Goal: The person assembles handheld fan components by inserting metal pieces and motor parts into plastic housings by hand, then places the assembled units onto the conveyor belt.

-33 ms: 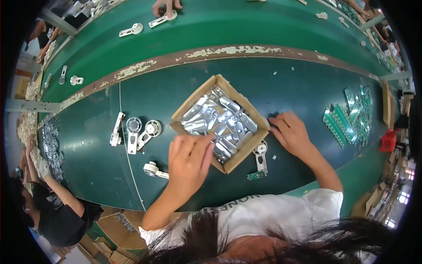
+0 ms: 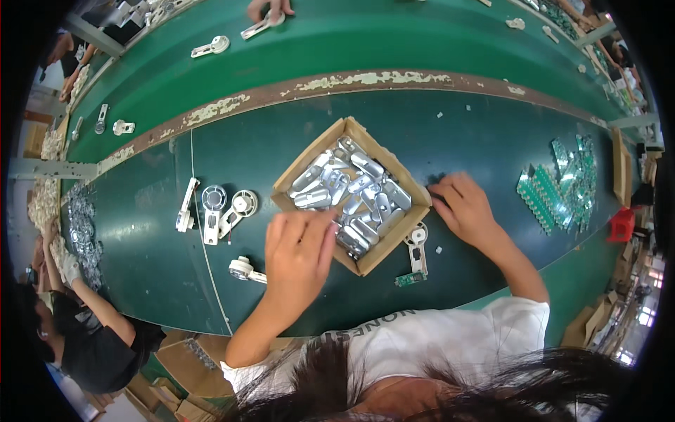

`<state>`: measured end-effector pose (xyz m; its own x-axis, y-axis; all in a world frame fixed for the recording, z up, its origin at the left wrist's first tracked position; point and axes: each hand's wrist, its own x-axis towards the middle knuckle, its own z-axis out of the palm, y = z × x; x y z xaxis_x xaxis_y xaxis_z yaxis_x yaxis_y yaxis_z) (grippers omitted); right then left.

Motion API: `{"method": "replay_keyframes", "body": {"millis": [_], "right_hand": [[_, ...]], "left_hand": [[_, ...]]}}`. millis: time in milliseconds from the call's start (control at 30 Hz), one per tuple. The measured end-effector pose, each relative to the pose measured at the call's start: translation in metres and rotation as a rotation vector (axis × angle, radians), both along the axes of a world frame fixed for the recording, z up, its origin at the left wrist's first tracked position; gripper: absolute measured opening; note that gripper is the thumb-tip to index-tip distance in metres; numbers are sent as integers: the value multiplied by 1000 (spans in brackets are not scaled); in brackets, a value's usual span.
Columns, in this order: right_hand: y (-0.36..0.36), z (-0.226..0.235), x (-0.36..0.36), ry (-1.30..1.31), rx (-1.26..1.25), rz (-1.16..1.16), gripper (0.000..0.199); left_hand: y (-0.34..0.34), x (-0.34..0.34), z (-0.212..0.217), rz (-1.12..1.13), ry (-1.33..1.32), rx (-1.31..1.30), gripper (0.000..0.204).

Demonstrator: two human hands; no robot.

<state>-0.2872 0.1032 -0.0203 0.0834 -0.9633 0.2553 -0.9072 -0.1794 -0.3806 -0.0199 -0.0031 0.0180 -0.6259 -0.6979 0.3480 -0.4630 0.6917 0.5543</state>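
An open cardboard box (image 2: 394, 244) full of shiny metal shells (image 2: 367, 165) stands on the dark green table in front of me, one corner toward me. My left hand (image 2: 295, 246) is over its near left wall, fingers bent and thumb close to the index finger at the rim. What those fingertips hold, if anything, is hidden. At the right corner of the box my right hand (image 2: 464, 207) rests with curled fingers against the cardboard. Just below that corner lies a white handle-shaped part (image 2: 417, 253) with a small green circuit board (image 2: 410, 279) at its end.
White handle-shaped parts with round heads (image 2: 213, 218) lie to the left, another (image 2: 242, 269) beside my left wrist. Green circuit boards (image 2: 555, 197) are piled at the right. Beyond a worn ledge (image 2: 373, 79) runs a green belt, where another person's hand (image 2: 271, 10) touches a white part.
My left hand has shifted slightly left, its fingertips drawing back a little from the metal shells. My right hand stays at the box corner. The other person's hand on the belt has moved slightly.
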Motion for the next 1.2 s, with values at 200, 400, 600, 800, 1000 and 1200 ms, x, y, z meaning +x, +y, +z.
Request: {"method": "replay_keyframes", "body": {"millis": [200,400,600,800,1000,1200], "right_hand": [[-11,19,2,-142,79,153,31],[24,19,5,-173,117,176,29],[43,-3,10,-31,29,196,24],[45,12,14,-147,87,208,22],[57,1,17,-57,72,174,16],[41,19,26,-576,-181,-158,14]], "left_hand": [[-22,-15,-3,-82,-194,-152,28],[-35,-52,-19,-111,-385,-180,21],[-47,-55,-21,-148,-250,-156,12],[-35,-17,15,-30,42,632,4],[6,9,2,20,416,1127,8],[17,8,5,12,471,1278,8]]}}
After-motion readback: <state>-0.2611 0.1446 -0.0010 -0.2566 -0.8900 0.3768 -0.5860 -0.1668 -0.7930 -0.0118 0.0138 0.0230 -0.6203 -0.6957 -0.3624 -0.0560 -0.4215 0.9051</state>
